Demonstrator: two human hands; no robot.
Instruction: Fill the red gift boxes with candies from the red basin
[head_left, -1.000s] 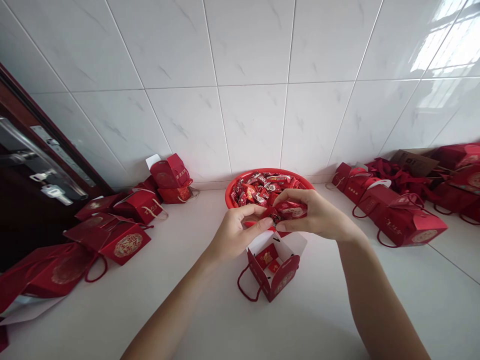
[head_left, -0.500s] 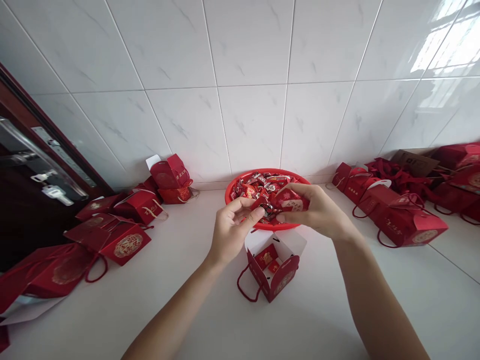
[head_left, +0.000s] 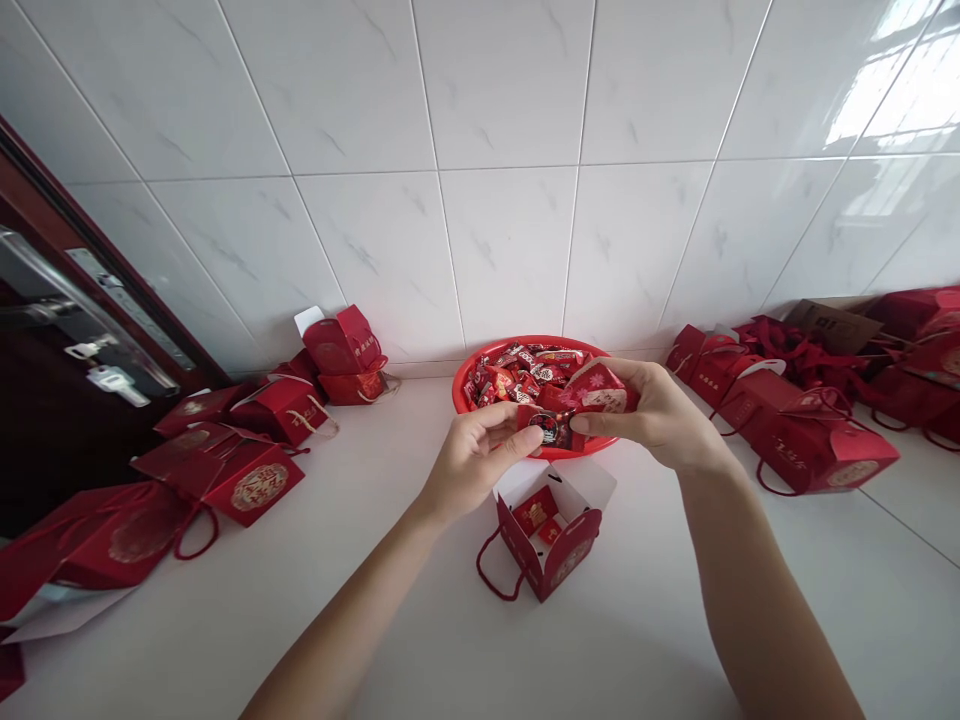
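A small red candy wrapper with a black round label point(head_left: 553, 429) is pinched in my left hand point(head_left: 476, 460). My right hand point(head_left: 667, 415) grips a red packet with a pale printed patch point(head_left: 604, 398), and its thumb tip meets the candy's right end. Both hands hover over the front of a red basin point(head_left: 459, 398) heaped with wrapped candies point(head_left: 517, 372). Just nearer to me stands an open red gift box point(head_left: 574, 555) with white inside flaps and a cord handle. Several red packets point(head_left: 536, 510) lie in it.
Red gift boxes point(head_left: 259, 485) crowd the left of the white counter point(head_left: 420, 640). More boxes point(head_left: 821, 445) line the right, by a heap of red bags point(head_left: 802, 350). A tiled wall point(head_left: 510, 240) rises behind. At far left is a dark door with keys point(head_left: 112, 378) in its lock.
Both hands have shifted slightly right, and the candy is now stretched flatter between them with its black label showing. The open box stays put.
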